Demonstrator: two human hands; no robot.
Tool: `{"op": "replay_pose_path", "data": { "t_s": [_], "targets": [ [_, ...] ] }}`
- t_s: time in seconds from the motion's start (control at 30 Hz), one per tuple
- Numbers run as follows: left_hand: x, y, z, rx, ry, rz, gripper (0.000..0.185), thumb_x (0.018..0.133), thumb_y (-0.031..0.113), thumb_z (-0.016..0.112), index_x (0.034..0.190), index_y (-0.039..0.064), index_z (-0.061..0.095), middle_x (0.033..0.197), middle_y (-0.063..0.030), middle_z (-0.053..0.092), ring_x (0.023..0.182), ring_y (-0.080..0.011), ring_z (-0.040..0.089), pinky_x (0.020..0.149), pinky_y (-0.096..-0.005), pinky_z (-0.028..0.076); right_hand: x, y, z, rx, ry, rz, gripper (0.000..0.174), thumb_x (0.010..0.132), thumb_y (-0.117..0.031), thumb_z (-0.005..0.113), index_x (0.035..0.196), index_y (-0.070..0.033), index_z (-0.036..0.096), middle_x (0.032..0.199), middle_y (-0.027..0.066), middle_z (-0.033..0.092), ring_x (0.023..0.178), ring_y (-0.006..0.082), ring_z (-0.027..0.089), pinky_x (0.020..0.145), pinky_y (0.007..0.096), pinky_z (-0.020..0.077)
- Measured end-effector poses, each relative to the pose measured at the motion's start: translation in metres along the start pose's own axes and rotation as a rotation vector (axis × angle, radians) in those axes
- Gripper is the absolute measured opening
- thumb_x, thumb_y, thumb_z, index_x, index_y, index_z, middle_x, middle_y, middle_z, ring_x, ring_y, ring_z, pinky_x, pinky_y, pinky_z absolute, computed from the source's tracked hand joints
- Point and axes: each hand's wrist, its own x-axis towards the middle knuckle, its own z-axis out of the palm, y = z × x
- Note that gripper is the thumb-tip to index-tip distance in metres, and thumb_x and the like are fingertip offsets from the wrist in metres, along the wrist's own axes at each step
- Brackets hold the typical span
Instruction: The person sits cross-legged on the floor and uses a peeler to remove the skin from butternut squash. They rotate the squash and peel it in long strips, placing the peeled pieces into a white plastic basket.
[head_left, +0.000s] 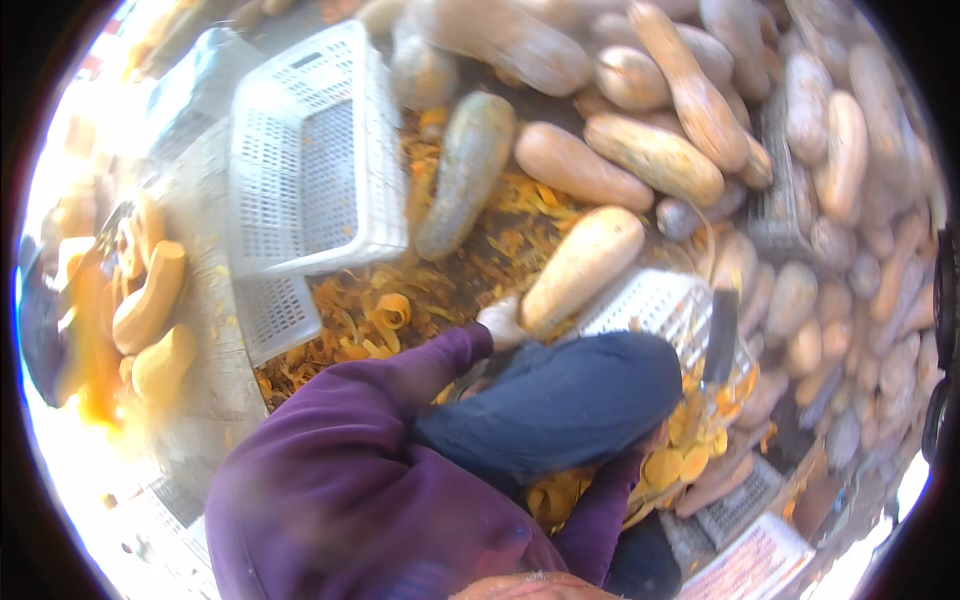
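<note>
My left hand (504, 322), in a pale glove, is at the lower end of a long tan squash (583, 262); the fingers are partly hidden, so the grip cannot be told. That squash lies slanting against an overturned-looking white plastic crate (645, 304). My right hand is out of view behind my raised knee; only the purple sleeve shows. A dark-handled blade tool (721, 337) stands upright at the crate's right side, above cut squash rounds (679, 463) and orange peelings.
An open white crate (381, 157) stands tilted at the upper left, beside a board (217, 300) with peeled squashes (154, 300). Curled peelings (391, 310) cover the ground. A green-grey squash (469, 172) lies ahead. Many unpeeled squashes (652, 157) are heaped ahead and to the right.
</note>
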Motion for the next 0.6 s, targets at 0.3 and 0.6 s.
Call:
{"op": "replay_pose_path", "data": {
  "t_s": [0.3,0.6],
  "targets": [
    [0.009,0.049,-0.027,0.145,-0.178,-0.12,0.105,0.063,0.054,0.091,0.141,-0.008,0.054,0.126,-0.0285,0.071,0.117,-0.0382,0.072,0.097,-0.0427,0.058,-0.004,-0.081,0.005,-0.128,0.002,-0.153,0.032,0.102,-0.031,0.064,0.117,-0.004,0.07,0.105,0.0168,0.075,0.098,0.0314,0.072,0.086,0.0403,0.0562],
    [-0.101,-0.013,-0.086,-0.969,-0.43,-0.221,0.059,0.09,0.053,0.079,0.116,0.0,0.075,0.101,-0.0143,0.077,0.085,-0.023,0.075,0.076,-0.0397,0.061,0.012,-0.093,0.016,-0.166,-0.04,-0.19,0.031,0.102,-0.031,0.064,0.114,-0.003,0.071,0.101,0.0159,0.075,0.094,0.0308,0.072,0.083,0.0408,0.0558]
  ]
}}
